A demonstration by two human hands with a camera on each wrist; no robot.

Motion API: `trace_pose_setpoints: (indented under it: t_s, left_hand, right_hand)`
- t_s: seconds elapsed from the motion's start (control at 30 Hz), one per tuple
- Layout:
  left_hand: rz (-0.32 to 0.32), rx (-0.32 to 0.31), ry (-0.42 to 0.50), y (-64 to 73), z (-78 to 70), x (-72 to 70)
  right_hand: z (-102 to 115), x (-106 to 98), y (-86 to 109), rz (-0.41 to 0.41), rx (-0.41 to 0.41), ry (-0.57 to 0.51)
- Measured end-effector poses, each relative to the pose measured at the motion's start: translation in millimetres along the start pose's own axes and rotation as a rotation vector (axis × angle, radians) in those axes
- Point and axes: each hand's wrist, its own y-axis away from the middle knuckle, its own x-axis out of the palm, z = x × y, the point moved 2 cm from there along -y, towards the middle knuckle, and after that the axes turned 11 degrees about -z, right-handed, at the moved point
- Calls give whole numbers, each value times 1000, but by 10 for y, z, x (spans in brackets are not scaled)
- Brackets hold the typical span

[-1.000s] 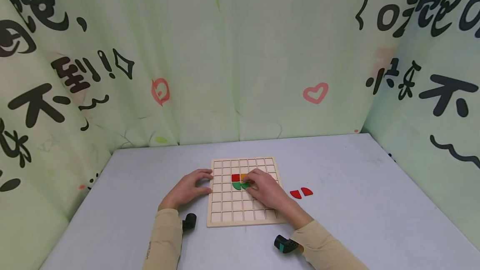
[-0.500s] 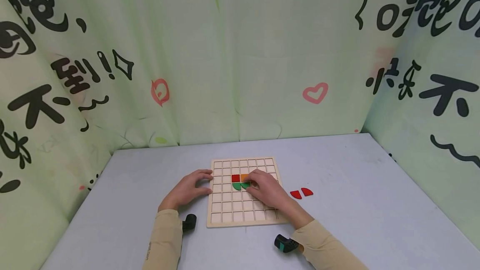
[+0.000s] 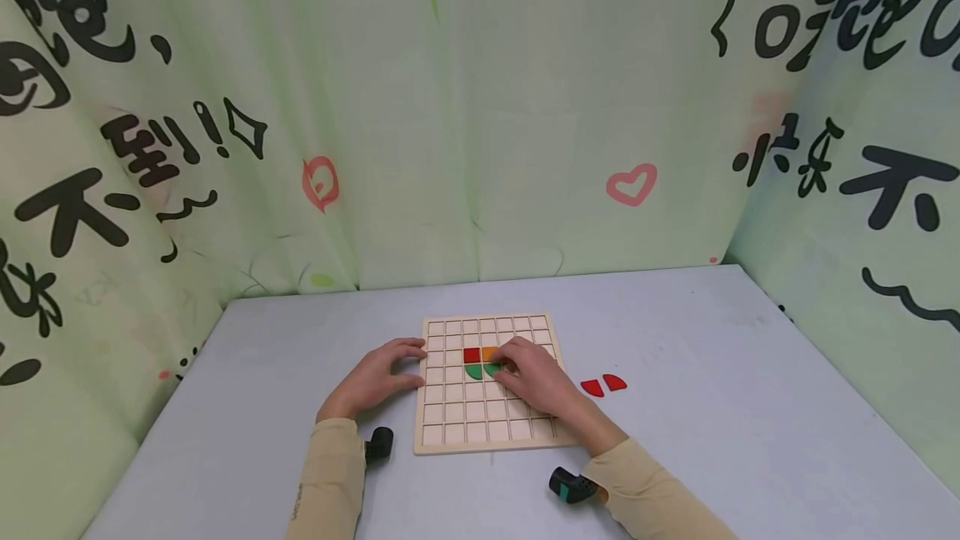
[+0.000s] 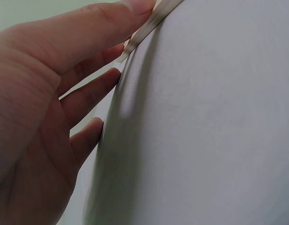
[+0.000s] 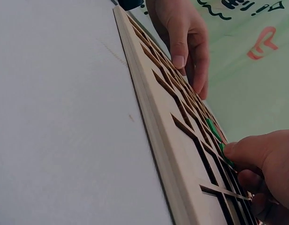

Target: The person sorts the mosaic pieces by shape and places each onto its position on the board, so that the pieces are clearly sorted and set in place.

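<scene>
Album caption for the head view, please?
Left hand and right hand at a grid board, two red pieces beside it.

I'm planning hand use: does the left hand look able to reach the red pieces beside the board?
Probably not directly: the left hand is across the board, with the right hand and forearm between it and the red pieces.

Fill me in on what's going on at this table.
A person's left hand touches the left edge of a grid board, while the right hand is over its middle, thumb at a green piece. Beside that sit another green piece, a red square and a partly hidden orange piece. Two red pieces lie off the board, to its right.
</scene>
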Motion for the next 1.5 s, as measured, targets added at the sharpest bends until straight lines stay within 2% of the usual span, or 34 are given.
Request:
trace_pose_setpoints:
  t_s: [0.5,0.93,1.17,1.5]
  left_hand:
    - [-2,-10,-2,-14,-19,-17]
    - [2,-14,3,-10,-9,-13]
    - [0,-23,1,-5,-18,-6]
    - [2,4,10,7,-17,-5]
  right_hand:
    - [2,-7,-10,-28,17,-17]
    - [7,-8,-1,-28,-2,-34]
    - [0,2,2,-21,20,-21]
    - [4,20,5,-18,34,-23]
